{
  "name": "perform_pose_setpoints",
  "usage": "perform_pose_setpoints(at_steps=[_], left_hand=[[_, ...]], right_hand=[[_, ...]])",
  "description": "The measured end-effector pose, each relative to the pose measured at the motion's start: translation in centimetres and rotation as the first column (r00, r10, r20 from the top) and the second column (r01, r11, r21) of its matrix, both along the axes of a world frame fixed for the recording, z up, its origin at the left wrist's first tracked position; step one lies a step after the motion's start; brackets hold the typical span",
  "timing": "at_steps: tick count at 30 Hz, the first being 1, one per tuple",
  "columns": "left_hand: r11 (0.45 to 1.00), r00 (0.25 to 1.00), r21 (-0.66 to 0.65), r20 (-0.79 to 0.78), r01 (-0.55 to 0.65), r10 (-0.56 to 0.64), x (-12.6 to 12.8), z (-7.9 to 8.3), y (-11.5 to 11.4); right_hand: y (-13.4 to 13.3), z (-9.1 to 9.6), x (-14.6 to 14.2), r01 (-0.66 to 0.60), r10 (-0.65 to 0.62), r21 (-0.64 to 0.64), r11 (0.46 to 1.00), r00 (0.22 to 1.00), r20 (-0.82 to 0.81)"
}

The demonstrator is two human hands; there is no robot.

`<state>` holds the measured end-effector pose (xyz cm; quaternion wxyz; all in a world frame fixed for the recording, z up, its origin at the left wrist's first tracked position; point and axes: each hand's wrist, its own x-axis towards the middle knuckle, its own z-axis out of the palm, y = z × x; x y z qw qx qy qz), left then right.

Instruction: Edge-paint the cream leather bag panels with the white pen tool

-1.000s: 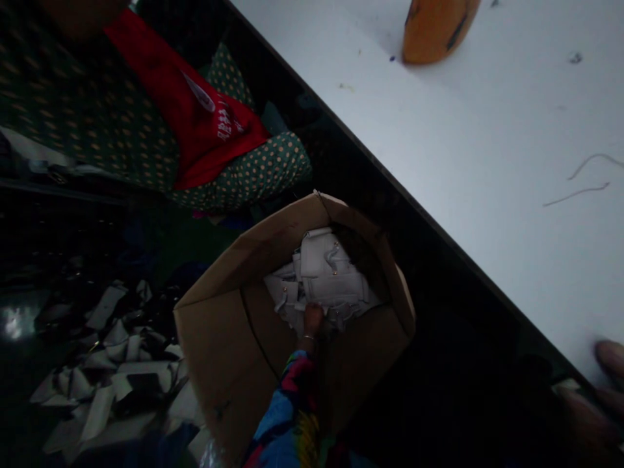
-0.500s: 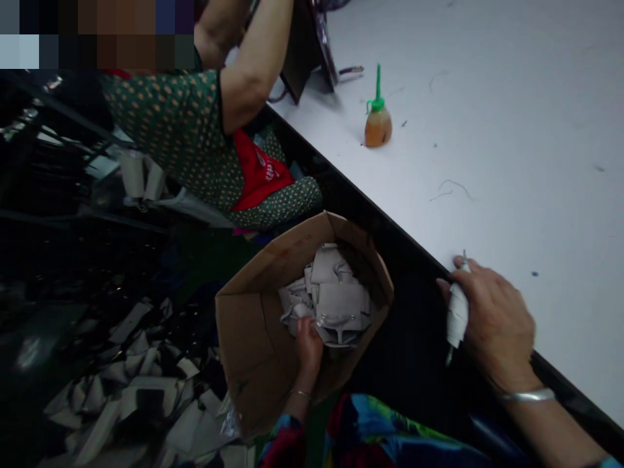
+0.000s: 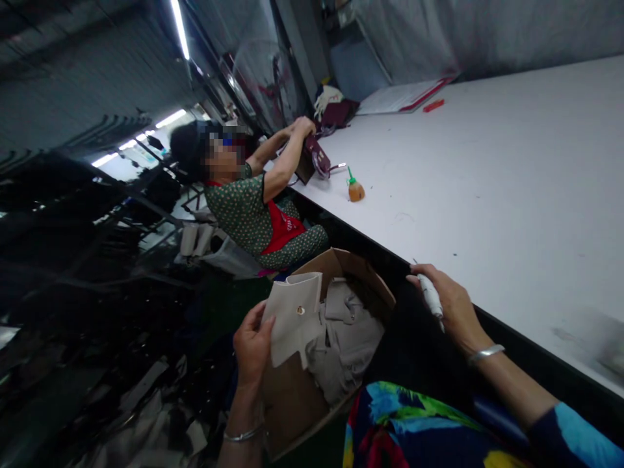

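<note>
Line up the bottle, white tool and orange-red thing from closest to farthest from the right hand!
1. White tool, held in the right hand
2. Bottle, on the table, ahead and left
3. Orange-red thing, near the table's back

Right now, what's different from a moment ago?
The left hand has risen out of the cardboard box, its fingers now holding a pale panel. The right hand still holds the white-wrapped tool; other pale pieces remain in the box.
</note>
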<state>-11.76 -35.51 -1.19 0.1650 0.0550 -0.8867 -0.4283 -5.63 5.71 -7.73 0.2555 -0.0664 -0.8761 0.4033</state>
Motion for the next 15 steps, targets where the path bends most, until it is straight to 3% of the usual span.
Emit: perform_pose_setpoints(at_steps=[1,3,5,11,15], left_hand=[[0.998,1.000,0.053,-0.015,0.014,-0.013,0.0,1.0,0.0],[0.981,0.998,0.189,-0.055,0.053,-0.043,0.2,2.8,0.1],[0.938,0.992,0.331,-0.107,0.102,-0.070,0.7,4.1,0.4],[0.762,0.969,0.607,-0.225,0.224,-0.105,2.6,6.3,2.6],[0.587,0.869,0.642,-0.331,0.493,-0.368,2.5,9.0,5.2]], right_hand=[[-0.5,0.6,1.1,-0.040,0.042,-0.129,0.991,0.999,0.008],[-1.4,1.7,3.2,-0.116,0.126,-0.372,0.921,0.992,0.003],[-2.0,2.6,5.0,-0.135,0.138,-0.507,0.851,0.990,-0.033],[-2.2,6.2,9.4,-0.113,0.075,-0.546,0.830,0.993,-0.091],[-1.7,10.5,12.3,-0.163,0.106,-0.413,0.896,0.982,-0.157]])
